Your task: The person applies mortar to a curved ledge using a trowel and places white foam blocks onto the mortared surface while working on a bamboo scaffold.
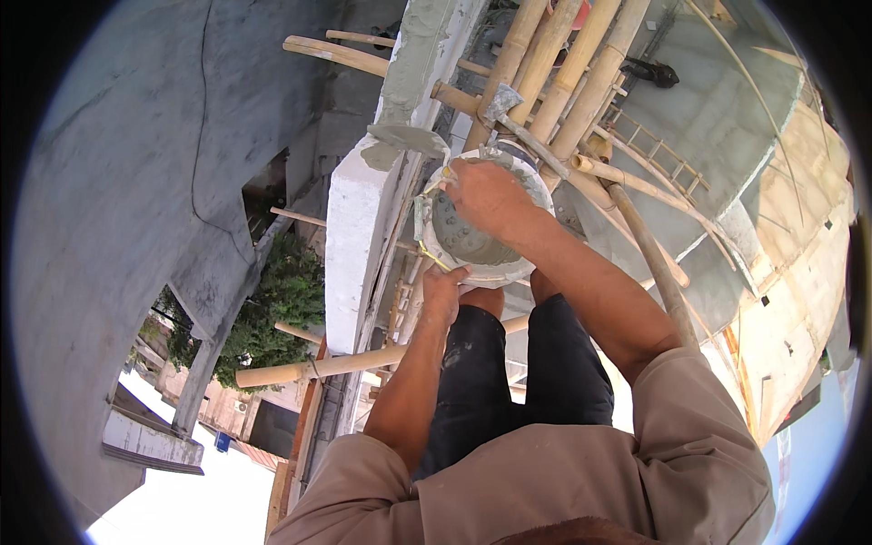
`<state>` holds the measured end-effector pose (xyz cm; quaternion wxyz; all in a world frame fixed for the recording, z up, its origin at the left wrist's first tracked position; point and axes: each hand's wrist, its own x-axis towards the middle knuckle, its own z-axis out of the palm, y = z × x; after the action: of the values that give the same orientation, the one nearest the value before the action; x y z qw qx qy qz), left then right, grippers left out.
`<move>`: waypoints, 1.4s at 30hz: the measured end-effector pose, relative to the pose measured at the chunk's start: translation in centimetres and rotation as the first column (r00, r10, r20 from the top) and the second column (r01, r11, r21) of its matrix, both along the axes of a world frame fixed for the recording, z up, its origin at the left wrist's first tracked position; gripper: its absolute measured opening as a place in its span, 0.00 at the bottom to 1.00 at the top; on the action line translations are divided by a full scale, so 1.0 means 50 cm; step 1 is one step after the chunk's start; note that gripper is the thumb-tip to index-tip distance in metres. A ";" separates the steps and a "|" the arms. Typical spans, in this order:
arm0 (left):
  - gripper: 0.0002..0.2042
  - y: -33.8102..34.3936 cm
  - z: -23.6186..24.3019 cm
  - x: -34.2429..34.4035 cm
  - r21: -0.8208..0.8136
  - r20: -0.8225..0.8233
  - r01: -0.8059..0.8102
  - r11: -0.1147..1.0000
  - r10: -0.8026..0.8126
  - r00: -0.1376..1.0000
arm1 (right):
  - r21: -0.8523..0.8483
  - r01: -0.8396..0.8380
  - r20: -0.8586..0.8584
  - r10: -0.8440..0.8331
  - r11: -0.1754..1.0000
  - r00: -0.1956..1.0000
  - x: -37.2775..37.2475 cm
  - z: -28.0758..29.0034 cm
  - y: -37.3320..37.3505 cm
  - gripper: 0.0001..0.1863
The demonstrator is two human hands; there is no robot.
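A white bucket (490,272) of wet grey mortar (468,238) is in front of my knees. My left hand (443,292) grips its near-left rim, thumb on top, by a yellow strip. Over the bucket's far-left side, my right hand (490,195) is closed on what looks like a trowel (409,139). Its flat, mortar-grey blade lies over the end of the white wall ledge (350,245); my fingers hide the handle. Smeared mortar coats the ledge top (413,68) beyond the blade.
A hatchet (502,102) rests across bamboo poles (545,68) just beyond the bucket. More scaffold poles (649,250) cross at the right, and one pole (309,371) juts past the ledge. Left of the ledge is a drop with a tree (272,313) below. A ladder (654,150) lies lower right.
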<state>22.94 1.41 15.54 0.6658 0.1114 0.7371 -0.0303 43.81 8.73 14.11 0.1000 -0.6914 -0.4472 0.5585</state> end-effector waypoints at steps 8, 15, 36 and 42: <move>0.22 -0.034 -0.023 -0.006 0.017 0.077 -0.067 0.998 0.066 0.995 | 0.197 -0.025 0.096 0.006 0.980 0.995 -0.027 0.033 -0.040 0.19; 0.23 -0.051 -0.042 0.003 0.019 0.154 -0.110 0.994 0.106 0.982 | 0.431 0.061 0.005 -0.071 0.900 0.997 -0.006 0.070 -0.125 0.21; 0.21 -0.065 -0.055 -0.007 0.062 0.083 -0.121 0.991 0.116 0.990 | 0.347 0.063 -0.046 -0.051 0.936 0.998 -0.050 0.119 -0.110 0.28; 0.22 -0.054 -0.044 -0.019 -0.007 0.132 -0.077 0.997 0.077 0.988 | 0.108 0.171 0.067 -0.179 0.979 0.982 0.016 0.113 -0.207 0.25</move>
<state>22.00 -1.30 13.32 0.7139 0.0841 0.6951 0.0021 44.62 -1.62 19.76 0.1665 -0.7429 -0.4160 0.4973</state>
